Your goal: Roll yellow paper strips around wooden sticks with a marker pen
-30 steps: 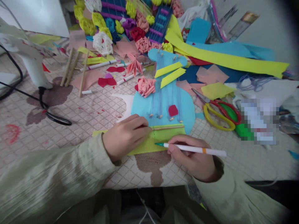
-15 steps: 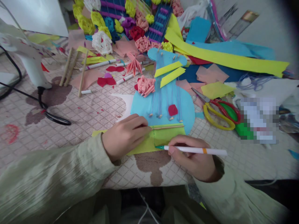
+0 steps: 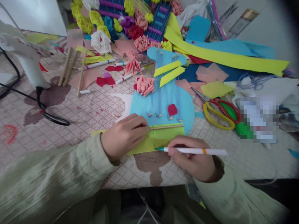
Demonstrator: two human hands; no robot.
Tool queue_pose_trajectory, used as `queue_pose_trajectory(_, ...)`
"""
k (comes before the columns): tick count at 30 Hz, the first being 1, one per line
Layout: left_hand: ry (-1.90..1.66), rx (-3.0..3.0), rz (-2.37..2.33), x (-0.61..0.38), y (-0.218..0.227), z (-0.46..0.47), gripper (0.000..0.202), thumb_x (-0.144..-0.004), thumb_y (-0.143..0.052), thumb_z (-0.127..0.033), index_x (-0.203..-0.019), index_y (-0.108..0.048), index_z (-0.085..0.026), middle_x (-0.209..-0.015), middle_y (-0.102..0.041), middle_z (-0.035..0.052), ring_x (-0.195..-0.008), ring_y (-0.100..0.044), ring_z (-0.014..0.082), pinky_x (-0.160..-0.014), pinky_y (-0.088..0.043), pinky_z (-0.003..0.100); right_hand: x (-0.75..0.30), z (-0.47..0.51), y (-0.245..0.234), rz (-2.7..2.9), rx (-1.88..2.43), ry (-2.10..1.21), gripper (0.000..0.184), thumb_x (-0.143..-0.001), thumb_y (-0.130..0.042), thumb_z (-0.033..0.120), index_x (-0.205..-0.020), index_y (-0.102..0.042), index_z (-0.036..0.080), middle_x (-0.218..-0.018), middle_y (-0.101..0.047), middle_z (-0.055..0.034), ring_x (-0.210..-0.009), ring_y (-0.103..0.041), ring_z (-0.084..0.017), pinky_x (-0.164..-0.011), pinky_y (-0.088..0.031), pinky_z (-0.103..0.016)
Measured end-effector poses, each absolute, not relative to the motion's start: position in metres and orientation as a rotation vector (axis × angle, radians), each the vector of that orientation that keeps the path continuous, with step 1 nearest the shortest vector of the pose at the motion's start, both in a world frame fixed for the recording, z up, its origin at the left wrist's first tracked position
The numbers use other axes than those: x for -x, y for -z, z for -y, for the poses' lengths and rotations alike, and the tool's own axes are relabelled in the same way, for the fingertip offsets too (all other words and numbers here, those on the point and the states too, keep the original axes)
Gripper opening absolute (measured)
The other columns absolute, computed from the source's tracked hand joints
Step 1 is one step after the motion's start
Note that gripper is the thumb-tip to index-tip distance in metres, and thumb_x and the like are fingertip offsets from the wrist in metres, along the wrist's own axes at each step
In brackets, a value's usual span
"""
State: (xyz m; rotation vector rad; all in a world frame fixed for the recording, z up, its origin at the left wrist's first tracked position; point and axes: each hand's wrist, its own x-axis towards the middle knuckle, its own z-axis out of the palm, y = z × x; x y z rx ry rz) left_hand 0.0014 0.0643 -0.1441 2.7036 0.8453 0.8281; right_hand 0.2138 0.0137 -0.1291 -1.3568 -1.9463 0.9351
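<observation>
My right hand is closed round a white pen with a green tip; the tip touches the lower edge of a yellow-green paper sheet. My left hand presses a thin wooden stick flat along the sheet's top edge, its fingers curled over the stick's left end. Just behind lies a light-blue guitar-shaped paper cutout with strings, a pink paper flower and a red patch.
Yellow- and red-handled scissors lie to the right. A white glue gun with a black cord stands at left. Wooden sticks, markers, paper flowers and coloured paper strips crowd the back of the quilted cloth.
The pen tip has slid a short way down the yellow-green sheet towards its lower edge. My left hand and the stick have stayed put.
</observation>
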Motion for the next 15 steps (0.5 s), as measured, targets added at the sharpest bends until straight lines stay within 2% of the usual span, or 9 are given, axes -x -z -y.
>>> queue_pose_trajectory(15, -0.849, -2.717, -0.841, -0.0019, 0.1444, -0.0639, 0.018, -0.085, -0.043, -0.012, -0.088, -0.061, -0.013, -0.083, -0.061, 0.0072, -0.074, -0.054, 0.0139, -0.065, -0.05, 0.027, -0.2139, -0.013, 0.129, 1.915, 1.332, -0.962, 0.01, -0.073, -0.055, 0.017, -0.064, -0.06, 0.019, -0.054, -0.059, 0.0024, -0.045, -0.048, -0.008, -0.041, -0.038, -0.02)
